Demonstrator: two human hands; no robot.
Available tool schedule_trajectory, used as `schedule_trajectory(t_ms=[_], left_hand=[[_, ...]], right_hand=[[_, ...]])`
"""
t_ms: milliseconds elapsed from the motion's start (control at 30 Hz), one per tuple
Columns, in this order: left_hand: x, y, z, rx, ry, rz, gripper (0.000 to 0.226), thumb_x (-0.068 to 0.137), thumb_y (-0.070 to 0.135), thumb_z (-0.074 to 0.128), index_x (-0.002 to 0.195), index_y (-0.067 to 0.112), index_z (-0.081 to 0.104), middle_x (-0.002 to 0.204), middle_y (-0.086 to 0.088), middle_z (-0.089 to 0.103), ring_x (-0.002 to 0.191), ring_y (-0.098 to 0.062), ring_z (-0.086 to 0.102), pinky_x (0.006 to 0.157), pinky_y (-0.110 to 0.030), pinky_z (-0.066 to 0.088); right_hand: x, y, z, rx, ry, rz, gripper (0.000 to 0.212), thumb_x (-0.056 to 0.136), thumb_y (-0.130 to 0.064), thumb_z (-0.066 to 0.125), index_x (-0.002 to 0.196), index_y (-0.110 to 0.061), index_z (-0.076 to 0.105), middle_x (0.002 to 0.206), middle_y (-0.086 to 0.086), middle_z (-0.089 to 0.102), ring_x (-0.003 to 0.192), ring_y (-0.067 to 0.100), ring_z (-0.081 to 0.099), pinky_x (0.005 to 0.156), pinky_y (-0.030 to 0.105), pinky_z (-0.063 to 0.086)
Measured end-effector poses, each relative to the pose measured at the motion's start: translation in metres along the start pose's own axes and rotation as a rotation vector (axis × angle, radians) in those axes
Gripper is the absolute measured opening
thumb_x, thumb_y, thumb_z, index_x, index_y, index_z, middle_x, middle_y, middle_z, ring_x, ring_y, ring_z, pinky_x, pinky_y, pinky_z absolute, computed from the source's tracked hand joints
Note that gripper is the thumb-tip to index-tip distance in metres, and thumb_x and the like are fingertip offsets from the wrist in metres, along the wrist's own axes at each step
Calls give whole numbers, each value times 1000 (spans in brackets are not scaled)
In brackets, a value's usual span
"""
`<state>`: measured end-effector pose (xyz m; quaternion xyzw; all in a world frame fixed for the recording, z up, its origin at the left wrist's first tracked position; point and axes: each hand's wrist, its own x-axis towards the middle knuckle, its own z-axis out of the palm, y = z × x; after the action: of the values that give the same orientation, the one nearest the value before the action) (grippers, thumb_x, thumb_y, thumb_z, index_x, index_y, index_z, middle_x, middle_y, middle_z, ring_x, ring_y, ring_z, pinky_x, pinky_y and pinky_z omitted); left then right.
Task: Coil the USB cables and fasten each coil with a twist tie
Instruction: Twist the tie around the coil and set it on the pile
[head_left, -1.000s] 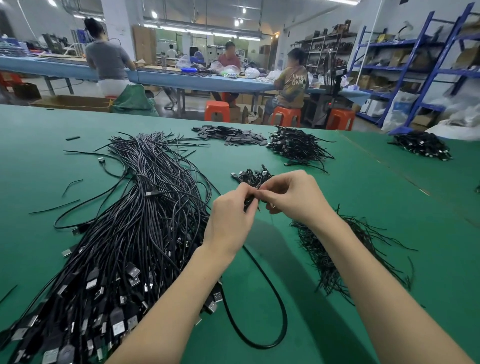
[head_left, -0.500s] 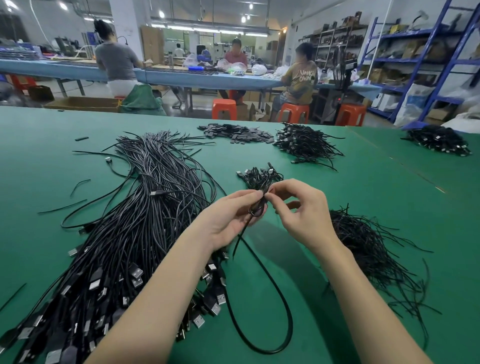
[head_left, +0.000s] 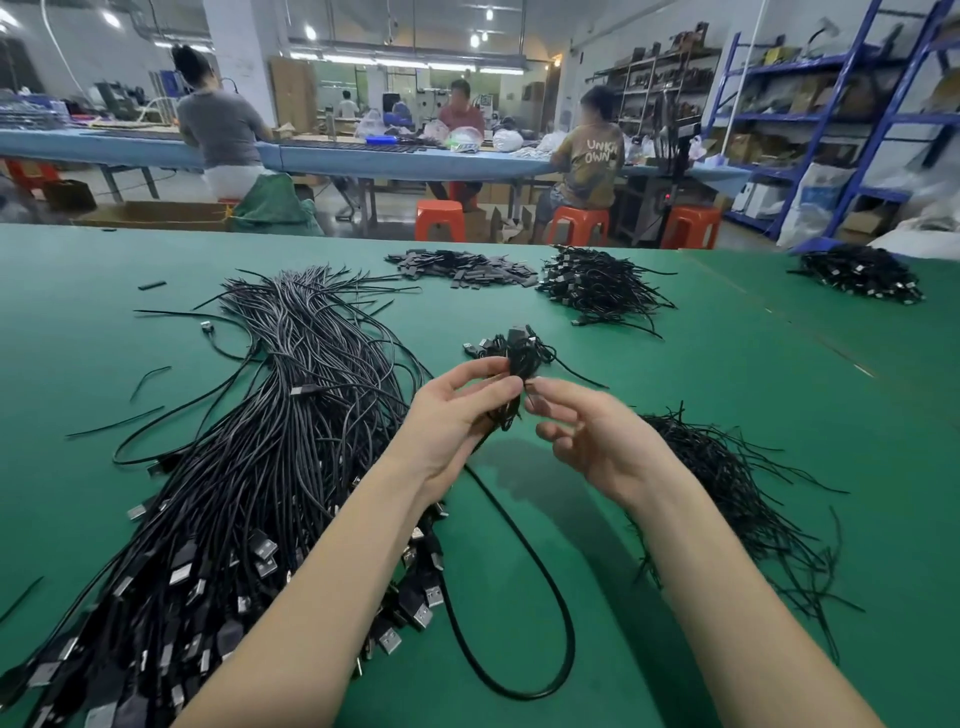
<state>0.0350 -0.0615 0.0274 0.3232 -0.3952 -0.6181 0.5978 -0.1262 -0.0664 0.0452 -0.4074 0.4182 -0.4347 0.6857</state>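
Head view. The left hand (head_left: 457, 415) pinches a partly wound coil (head_left: 511, 400) of one USB cable between thumb and fingertips, holding it above the green table (head_left: 701, 374); its fingers are curled round the bundle of turns. The right hand (head_left: 587, 436) sits just beside the coil, fingers loosely bent and spread, the index tip touching or nearly touching the top of the turns; whether it nips a strand there cannot be told. From the coil the unwound tail of cable (head_left: 540, 587) drops to the table and runs in a wide loop towards the viewer, so the step in hand is judged to be coiling, well short of fastening. The stock of loose USB cables (head_left: 249, 441) lies in a long sheaf to the left, plugs nearest the viewer; a heap of thin black twist ties (head_left: 727, 493) lies to the right, near the right wrist; a few finished coils (head_left: 498, 345) lie just beyond the hands. The next move calls for the right hand to draw up the slack and lay further turns while the left keeps them from springing apart, then reach right for one tie.
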Motion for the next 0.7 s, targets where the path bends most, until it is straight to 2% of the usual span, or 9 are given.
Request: schedule_trajectory(t_ms=[100,167,233,300,467,533,600,667,700], left_hand=[[2,3,-3,-132,33,-73,35,69,8,77,103,9,70,90,-7,75,73,-13,68,69,-21,55],[2,4,-3,-207,30,-109,33,70,5,75,103,7,69,87,-8,74,71,-14,68,68,-23,56],[1,4,-2,-234,17,-130,31,71,5,75,101,7,69,84,-7,73,69,-14,66,69,-23,57],[1,6,-2,-232,6,-135,28,71,6,74,98,9,71,83,-7,73,67,-14,66,69,-22,56],[-1,5,-2,-219,-2,-139,35,68,6,75,103,10,67,87,-8,74,72,-14,66,69,-21,57],[-1,3,-1,-215,-17,-103,36,70,5,74,105,9,67,93,-9,74,76,-14,68,71,-21,57],[-1,2,2,-174,-37,-45,33,70,6,75,102,10,68,95,-9,75,77,-14,69,72,-21,56],[-1,2,3,-107,-61,1,31,68,9,77,98,13,70,95,-7,75,79,-13,69,75,-20,55],[-1,2,4,-75,-65,11,31,67,10,78,98,14,71,94,-5,75,79,-13,69,75,-19,55]], right_hand=[[-9,-8,-4,-550,145,-477,22,93,-10,67,111,-23,67,108,-8,72,66,13,69,56,19,51],[-13,-11,-5,-919,168,-763,28,89,-12,71,111,-29,66,111,-18,68,73,10,69,64,20,52],[-13,-10,-3,-1170,172,-926,27,84,-21,76,107,-32,67,109,-21,65,75,8,66,67,27,54],[-13,-6,0,-1255,219,-1000,21,84,-28,77,103,-33,69,103,-21,66,76,6,63,65,32,54],[-8,2,1,-1173,311,-1088,4,88,-29,75,91,-29,74,87,-17,71,70,7,62,60,23,47],[-4,3,6,-954,304,-937,6,88,-21,76,83,-24,75,77,-15,71,63,5,62,58,15,45],[-3,-2,7,-428,183,-469,11,87,-13,75,77,-18,74,73,-7,70,52,3,54,47,12,40],[-7,-7,6,222,-60,84,7,80,-9,73,72,-9,71,73,0,66,45,2,45,35,9,32],[-8,-7,4,374,-108,205,8,77,-9,72,70,-7,70,71,0,64,43,1,44,33,8,32]])
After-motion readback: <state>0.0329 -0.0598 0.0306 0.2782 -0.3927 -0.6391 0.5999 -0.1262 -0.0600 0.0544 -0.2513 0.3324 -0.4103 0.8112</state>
